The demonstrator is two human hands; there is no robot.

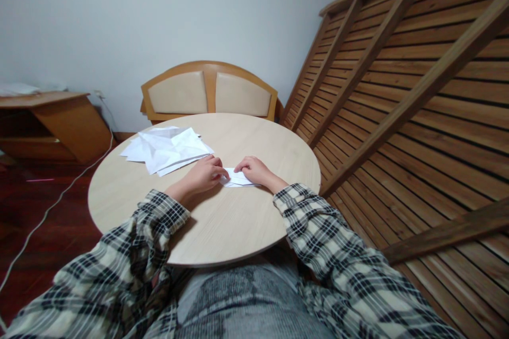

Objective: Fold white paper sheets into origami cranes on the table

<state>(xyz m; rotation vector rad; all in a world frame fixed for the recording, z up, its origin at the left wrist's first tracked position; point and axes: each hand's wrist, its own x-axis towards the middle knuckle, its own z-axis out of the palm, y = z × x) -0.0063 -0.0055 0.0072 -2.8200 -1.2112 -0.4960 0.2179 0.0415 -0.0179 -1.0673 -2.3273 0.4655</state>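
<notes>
A small piece of folded white paper (239, 180) lies flat on the round table, with crease lines across it. My left hand (203, 174) is closed at its left end, the fingers curled and the tips pressing on the paper. From the right, my right hand (257, 170) bends over the upper edge, its fingers closed and pressing the sheet down. Part of the paper's right side is under that hand. Beyond my left hand is a loose stack of creased white sheets (169, 149).
The pale round table (222, 228) reaches close to my lap. Behind it stands a wooden headboard (211, 87) with cream panels. Wooden slats (429, 116) lean along the right. At left are a low cabinet (67, 122) and a white cable (59, 198) on the red floor.
</notes>
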